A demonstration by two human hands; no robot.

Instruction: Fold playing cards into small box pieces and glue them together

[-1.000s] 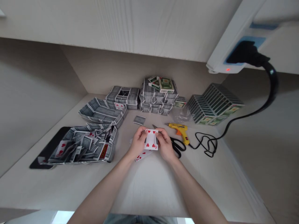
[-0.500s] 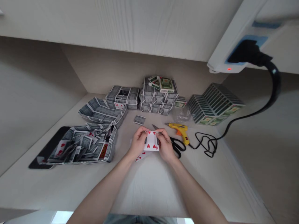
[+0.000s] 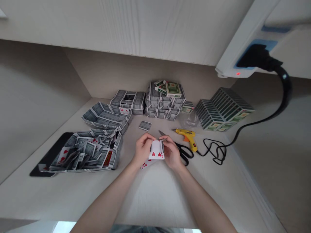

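My left hand and my right hand both pinch a red hearts playing card between them, just above the pale desk. The card's top is folded over, so only its lower hearts show. Another hearts card lies on the desk under my left hand. Black-handled scissors lie right beside my right hand, and a yellow glue gun sits just beyond them.
A tray of loose cards stands at the left on a black mat. Folded card boxes and stacks line the back. Card packs sit at the right. A black cable runs to a power strip.
The card's upper part has been folded down further, and my fingers have closed in over its top edge. My hands stay in the same spot.
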